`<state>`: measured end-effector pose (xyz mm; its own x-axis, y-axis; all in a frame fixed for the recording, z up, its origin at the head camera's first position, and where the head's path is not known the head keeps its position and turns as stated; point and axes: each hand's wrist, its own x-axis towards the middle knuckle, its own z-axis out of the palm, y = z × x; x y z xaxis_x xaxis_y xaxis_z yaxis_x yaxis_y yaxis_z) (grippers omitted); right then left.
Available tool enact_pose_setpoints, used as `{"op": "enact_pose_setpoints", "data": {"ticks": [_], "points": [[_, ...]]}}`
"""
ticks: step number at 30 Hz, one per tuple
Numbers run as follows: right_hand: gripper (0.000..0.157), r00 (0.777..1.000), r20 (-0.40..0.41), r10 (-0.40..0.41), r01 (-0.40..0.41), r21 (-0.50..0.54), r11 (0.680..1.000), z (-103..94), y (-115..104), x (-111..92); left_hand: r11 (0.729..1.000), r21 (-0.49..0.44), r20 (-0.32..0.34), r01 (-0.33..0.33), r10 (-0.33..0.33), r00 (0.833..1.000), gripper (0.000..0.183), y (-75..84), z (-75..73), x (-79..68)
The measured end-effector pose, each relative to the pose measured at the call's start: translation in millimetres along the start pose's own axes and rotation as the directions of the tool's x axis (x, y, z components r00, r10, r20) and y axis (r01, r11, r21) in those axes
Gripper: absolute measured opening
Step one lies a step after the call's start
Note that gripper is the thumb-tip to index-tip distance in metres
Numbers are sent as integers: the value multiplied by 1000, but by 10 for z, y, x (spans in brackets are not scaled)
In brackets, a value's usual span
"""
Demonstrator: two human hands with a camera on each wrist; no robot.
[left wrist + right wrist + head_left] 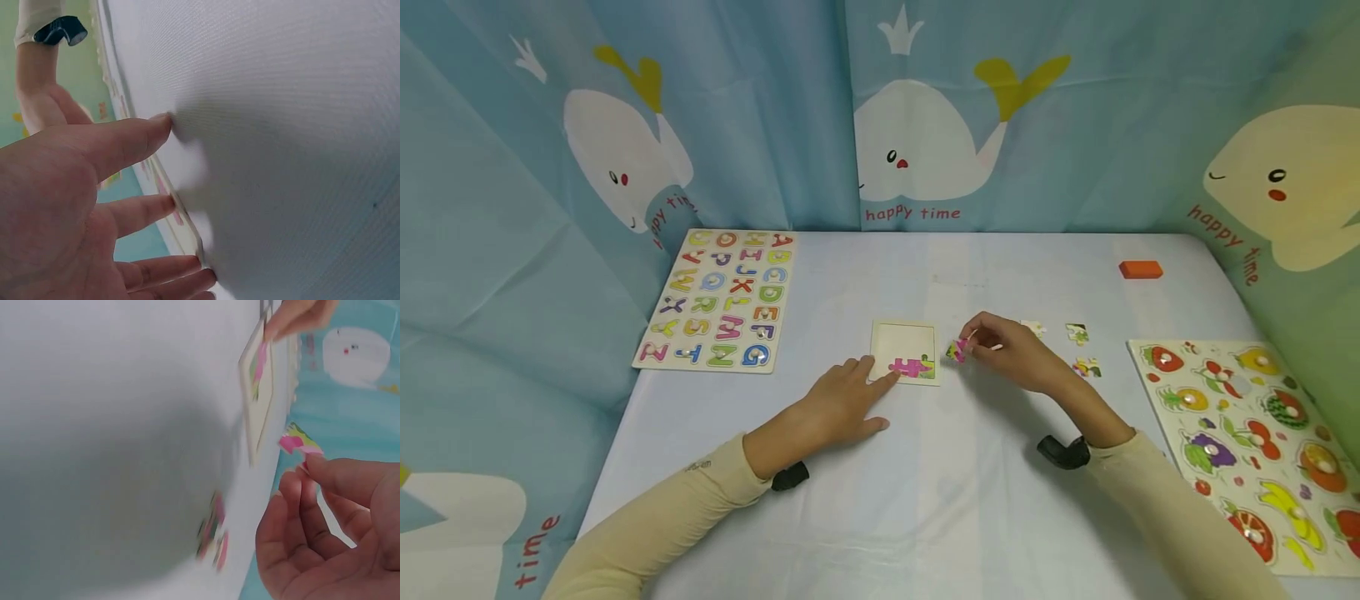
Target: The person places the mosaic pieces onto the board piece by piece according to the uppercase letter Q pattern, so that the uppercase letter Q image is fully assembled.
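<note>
My right hand (1013,357) pinches a pink, green and white jigsaw piece (957,350) between thumb and fingertips, just right of a small pale puzzle tray (904,340). In the right wrist view the held piece (300,440) is clear of the table. Pink and green joined pieces (913,367) lie along the tray's lower right part. With fingers stretched out, my left hand (841,406) rests at the tray's lower left; its index fingertip touches by the joined pieces. The left wrist view shows the thumb (134,137) spread away from the fingers.
Loose jigsaw pieces (1077,333) lie right of and beyond my right hand. An alphabet board (715,300) is at the back left, a fruit board (1247,450) at the right. An orange block (1141,270) sits at the back right. Whale-printed curtains (925,142) enclose the table.
</note>
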<state>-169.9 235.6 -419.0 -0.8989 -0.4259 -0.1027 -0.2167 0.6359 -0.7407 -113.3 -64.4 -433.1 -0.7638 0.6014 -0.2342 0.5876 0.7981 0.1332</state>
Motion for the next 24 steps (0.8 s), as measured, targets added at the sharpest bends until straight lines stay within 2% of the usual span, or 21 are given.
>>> {"op": "enact_pose_setpoints", "data": {"ticks": [5,10,15,24], "points": [[10,1000,-6,8,-9,-54,998,-175,155,-229,1000,4,-9,0,0,1000,72,1,2,-13],[13,998,56,-1,5,-87,996,-239,278,-406,1000,-7,-10,0,0,1000,72,-2,11,-18],[14,996,85,17,-8,-104,995,-178,338,-448,1000,-1,-24,-5,5,1000,72,-8,13,-23],[15,1000,-1,2,-2,-225,974,9,296,-431,1000,4,-23,-10,10,1000,72,-5,7,-19]]}}
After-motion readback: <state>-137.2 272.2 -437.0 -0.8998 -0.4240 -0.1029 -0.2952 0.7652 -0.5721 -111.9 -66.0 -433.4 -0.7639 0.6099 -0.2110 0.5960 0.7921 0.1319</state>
